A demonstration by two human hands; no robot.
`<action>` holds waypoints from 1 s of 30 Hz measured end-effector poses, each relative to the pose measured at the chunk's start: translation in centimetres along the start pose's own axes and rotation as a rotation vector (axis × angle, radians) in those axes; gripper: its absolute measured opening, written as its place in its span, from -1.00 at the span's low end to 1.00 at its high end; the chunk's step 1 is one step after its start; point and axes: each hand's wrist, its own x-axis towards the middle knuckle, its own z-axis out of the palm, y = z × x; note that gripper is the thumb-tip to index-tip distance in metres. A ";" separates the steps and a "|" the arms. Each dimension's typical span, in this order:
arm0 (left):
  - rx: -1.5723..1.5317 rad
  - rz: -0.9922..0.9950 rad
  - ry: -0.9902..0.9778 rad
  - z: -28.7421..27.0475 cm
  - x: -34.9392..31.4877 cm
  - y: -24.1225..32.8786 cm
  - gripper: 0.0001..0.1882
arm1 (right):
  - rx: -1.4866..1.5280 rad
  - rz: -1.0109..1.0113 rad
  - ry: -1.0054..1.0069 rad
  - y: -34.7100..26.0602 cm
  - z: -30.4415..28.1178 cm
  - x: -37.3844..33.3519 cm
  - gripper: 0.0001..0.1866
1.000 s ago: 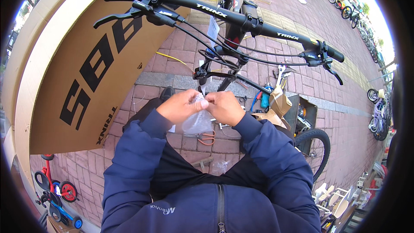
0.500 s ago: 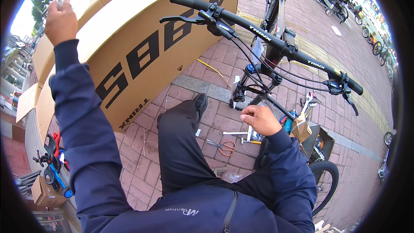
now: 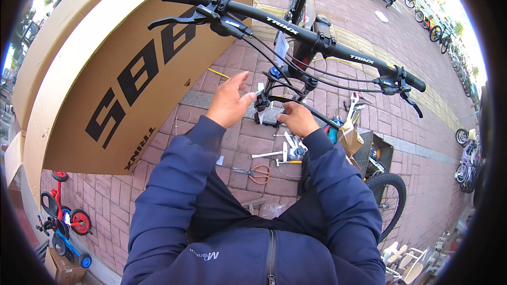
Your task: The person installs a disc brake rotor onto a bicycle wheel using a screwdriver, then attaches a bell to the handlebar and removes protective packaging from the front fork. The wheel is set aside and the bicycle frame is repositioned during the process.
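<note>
A black bicycle stands before me, its handlebar (image 3: 296, 30) running across the upper middle. Below the bar, the front fork (image 3: 261, 103) has no wheel between its legs. My left hand (image 3: 228, 101) is just left of the fork with its fingers spread, holding nothing I can see. On the other side, my right hand (image 3: 298, 119) is at the lower end of the fork with its fingers curled in. Whether it grips the fork or some small part is hidden. Brake cables (image 3: 269, 55) loop down from the bar, and a white tag (image 3: 281, 47) hangs behind them.
A large cardboard box (image 3: 142, 79) stands at the left. Red-handled scissors (image 3: 257, 173), a wrench (image 3: 266, 154) and a hammer (image 3: 288, 161) lie on the paving. At the right are an open toolbox (image 3: 380, 153) and a loose wheel (image 3: 396, 200). Children's ride-ons (image 3: 66, 216) stand lower left.
My left hand has come down from the box's upper edge, where it held something whitish and translucent, to the fork. My right hand has shifted closer to the fork, and the view has turned.
</note>
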 end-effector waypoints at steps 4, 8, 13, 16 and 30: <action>-0.208 0.086 -0.104 3.2 1.7 -1.8 -0.59 | 0.007 -0.154 0.048 0.0 2.7 0.7 -0.16; -0.297 0.045 -0.168 3.6 2.3 -2.1 -0.76 | 0.143 -0.155 0.019 0.2 5.4 1.3 -0.28; -0.221 0.137 -0.206 2.6 2.0 -1.4 -0.89 | 0.296 -0.089 -0.276 -1.1 5.8 -0.5 -0.44; -0.199 0.095 -0.257 1.8 1.4 -1.0 -0.87 | 0.856 0.028 -0.577 -2.8 4.4 -3.7 -0.62; -0.260 0.236 -0.254 1.9 -0.9 0.1 -0.86 | 1.813 -0.061 -0.521 -7.1 -0.1 -7.2 -0.24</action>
